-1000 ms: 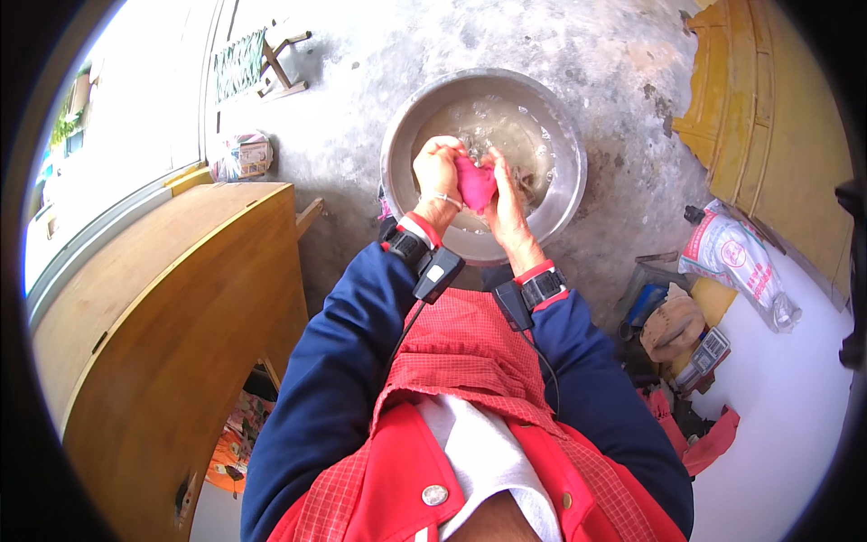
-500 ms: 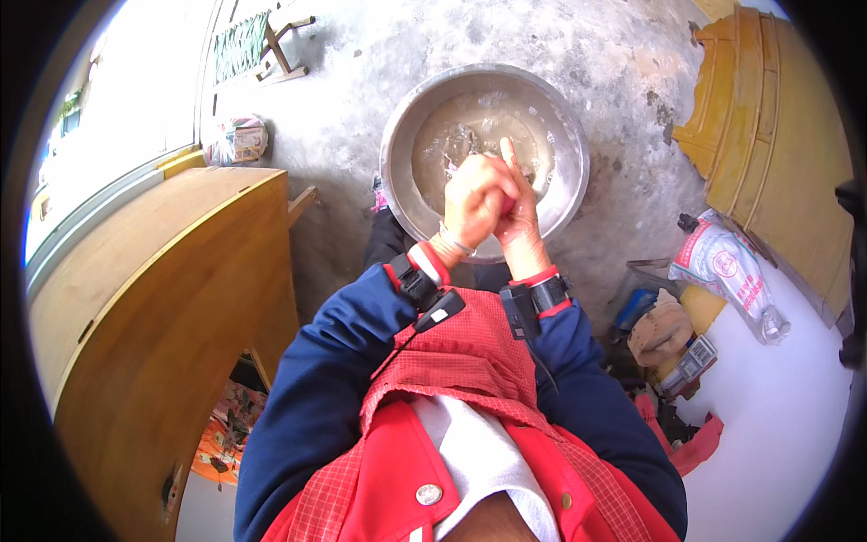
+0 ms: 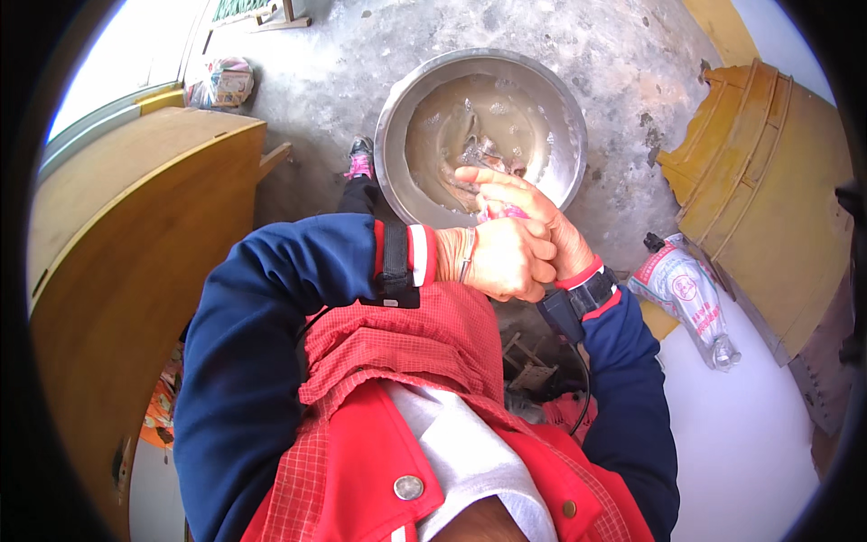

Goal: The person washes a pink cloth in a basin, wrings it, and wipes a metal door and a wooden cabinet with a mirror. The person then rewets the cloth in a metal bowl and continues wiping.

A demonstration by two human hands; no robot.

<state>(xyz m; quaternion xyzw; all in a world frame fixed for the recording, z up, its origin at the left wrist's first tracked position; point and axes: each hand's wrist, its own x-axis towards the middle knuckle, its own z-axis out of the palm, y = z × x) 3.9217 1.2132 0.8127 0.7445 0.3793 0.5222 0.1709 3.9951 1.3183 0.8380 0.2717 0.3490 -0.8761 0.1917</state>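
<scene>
Wet, murky water half fills a large metal basin, where a soaked greyish-brown cloth lies partly under the surface. Over the near rim my two hands meet around a small bright pink and white thing that looks like wet cloth. My left hand is closed in a fist, knuckles up, against the near side of it. My right hand bends over it from the right, index finger stretched out to the left and the other fingers curled. Most of the pink cloth is hidden by my fingers.
A wooden cabinet stands at the left, with a plastic-wrapped bundle beyond it. A yellow wooden panel and a white bag with red print are at the right. My shoe is beside the basin.
Both hands have drawn back from above the water to the basin's near rim. My left forearm has swung across level, and the pink cloth shows more. The view has shifted.
</scene>
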